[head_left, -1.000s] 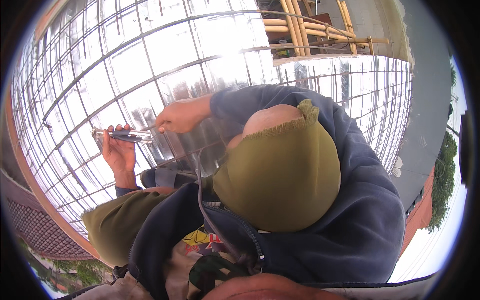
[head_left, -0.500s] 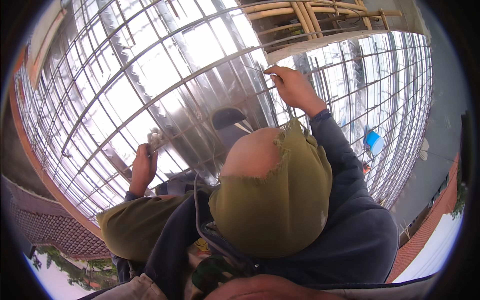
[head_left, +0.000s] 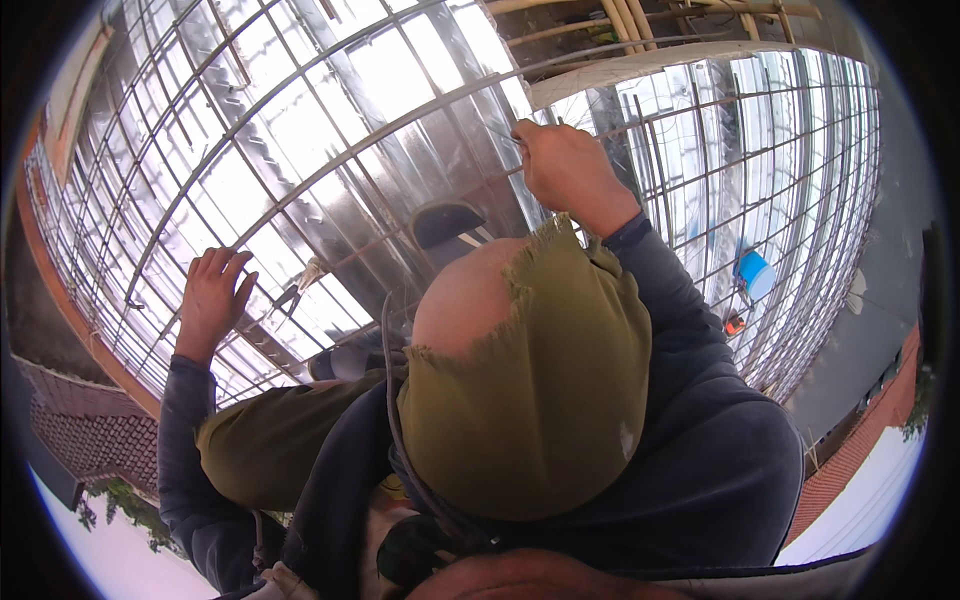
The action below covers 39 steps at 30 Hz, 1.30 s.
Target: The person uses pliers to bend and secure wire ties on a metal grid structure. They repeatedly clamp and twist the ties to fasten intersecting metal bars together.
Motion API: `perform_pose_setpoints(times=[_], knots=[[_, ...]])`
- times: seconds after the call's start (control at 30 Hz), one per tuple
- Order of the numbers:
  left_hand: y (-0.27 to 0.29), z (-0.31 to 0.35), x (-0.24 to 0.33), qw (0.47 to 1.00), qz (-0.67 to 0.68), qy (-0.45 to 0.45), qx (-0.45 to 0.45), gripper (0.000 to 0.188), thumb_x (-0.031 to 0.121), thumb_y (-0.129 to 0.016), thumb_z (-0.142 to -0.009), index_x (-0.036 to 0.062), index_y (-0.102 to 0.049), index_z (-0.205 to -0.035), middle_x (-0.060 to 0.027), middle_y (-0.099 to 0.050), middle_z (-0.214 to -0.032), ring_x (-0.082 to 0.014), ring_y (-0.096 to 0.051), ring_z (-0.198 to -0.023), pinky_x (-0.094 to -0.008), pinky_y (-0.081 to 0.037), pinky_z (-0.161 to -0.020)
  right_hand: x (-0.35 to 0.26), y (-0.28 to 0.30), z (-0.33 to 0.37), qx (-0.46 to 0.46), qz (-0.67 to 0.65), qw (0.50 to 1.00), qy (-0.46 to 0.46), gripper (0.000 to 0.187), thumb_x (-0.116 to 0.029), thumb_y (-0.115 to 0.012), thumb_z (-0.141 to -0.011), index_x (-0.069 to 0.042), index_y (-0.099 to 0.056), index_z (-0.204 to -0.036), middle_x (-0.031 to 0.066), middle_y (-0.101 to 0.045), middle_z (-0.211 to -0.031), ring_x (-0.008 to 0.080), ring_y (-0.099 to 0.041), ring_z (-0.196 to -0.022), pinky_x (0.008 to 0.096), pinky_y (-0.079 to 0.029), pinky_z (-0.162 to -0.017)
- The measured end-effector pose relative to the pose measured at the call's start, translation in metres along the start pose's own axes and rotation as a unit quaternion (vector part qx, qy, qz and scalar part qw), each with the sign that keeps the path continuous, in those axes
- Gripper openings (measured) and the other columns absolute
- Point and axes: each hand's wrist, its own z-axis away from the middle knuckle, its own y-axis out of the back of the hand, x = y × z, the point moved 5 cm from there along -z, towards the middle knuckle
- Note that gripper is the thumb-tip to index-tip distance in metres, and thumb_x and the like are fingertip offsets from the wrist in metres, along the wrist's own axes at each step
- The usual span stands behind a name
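Note:
My left hand (head_left: 212,298) is open over the steel rebar mesh (head_left: 300,190), its fingers stretched out near a long curved bar. A small tan and dark thing (head_left: 292,293), perhaps a hand tool, lies on the mesh to the right of that hand. My right hand (head_left: 572,168) is closed at the mesh beyond my knee, thumb and fingers pinched together. A small dark end shows at its fingertips, and I cannot make out what it is. Between my hands are my bent knee in torn olive trousers (head_left: 530,390) and a dark shoe (head_left: 447,226).
Shiny ribbed metal decking (head_left: 400,60) lies under the mesh. A blue container (head_left: 756,274) and a small orange thing (head_left: 735,326) sit on the right. Bamboo poles (head_left: 625,25) show at the top, a grey wall (head_left: 880,220) at the right, tiled roofs (head_left: 90,425) at the lower left.
My left hand has moved left and forward, away from the small tan and dark thing, and its fingers have opened. My right hand has shifted slightly left and turned, still closed.

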Motion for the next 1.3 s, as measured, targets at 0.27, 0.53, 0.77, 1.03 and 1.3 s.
perform_pose_setpoints(times=[0.27,0.53,0.77,1.03,1.3], knots=[[0.060,-0.161,0.089,0.980,0.078,-0.134,0.126,0.019,0.022,-0.070,-0.104,0.0061,-0.073,-0.113,-0.0106,-0.071,-0.106,-0.0309,-0.067,-0.104,-0.0452,-0.053,-0.093,0.019,-0.063,-0.019,0.054,-0.042,0.998,0.004,0.033,-0.011,-0.061,-0.095,-0.011,-0.078,-0.123,0.0172,-0.075,-0.096,0.0384,-0.074,-0.090,0.0501,-0.060,-0.082],[-0.004,-0.265,0.135,0.947,0.285,0.075,0.132,0.033,0.034,-0.063,-0.107,0.0043,-0.077,-0.111,-0.0173,-0.076,-0.103,-0.0363,-0.072,-0.098,-0.0472,-0.056,-0.088,0.014,-0.052,-0.027,0.060,0.055,0.996,0.026,0.031,-0.012,-0.063,-0.092,-0.014,-0.079,-0.118,0.0106,-0.072,-0.095,0.0343,-0.075,-0.083,0.0473,-0.061,-0.076],[-0.015,-0.265,0.145,0.951,0.272,0.115,0.092,0.047,0.046,-0.067,-0.103,-0.0005,-0.074,-0.109,-0.0217,-0.074,-0.102,-0.0373,-0.071,-0.096,-0.0479,-0.056,-0.087,0.020,-0.061,-0.032,0.059,0.045,0.997,-0.020,0.024,-0.013,-0.065,-0.091,-0.012,-0.080,-0.110,0.0138,-0.074,-0.096,0.0371,-0.075,-0.083,0.0492,-0.061,-0.078],[-0.036,-0.268,0.141,0.962,0.229,0.084,0.121,0.044,0.041,-0.071,-0.101,-0.0020,-0.069,-0.109,-0.0250,-0.072,-0.103,-0.0412,-0.071,-0.104,-0.0496,-0.057,-0.093,0.013,-0.052,-0.035,0.075,0.095,0.993,0.015,0.024,-0.014,-0.066,-0.091,-0.012,-0.082,-0.110,0.0162,-0.073,-0.093,0.0373,-0.075,-0.083,0.0479,-0.062,-0.076],[-0.044,-0.274,0.139,0.962,0.208,0.105,0.140,0.040,0.035,-0.070,-0.101,-0.0027,-0.068,-0.115,-0.0265,-0.072,-0.110,-0.0432,-0.071,-0.107,-0.0505,-0.057,-0.095,-0.004,-0.059,-0.036,0.093,0.153,0.983,0.032,0.015,-0.009,-0.064,-0.092,-0.005,-0.077,-0.098,0.0185,-0.074,-0.092,0.0403,-0.077,-0.086,0.0482,-0.063,-0.077]])
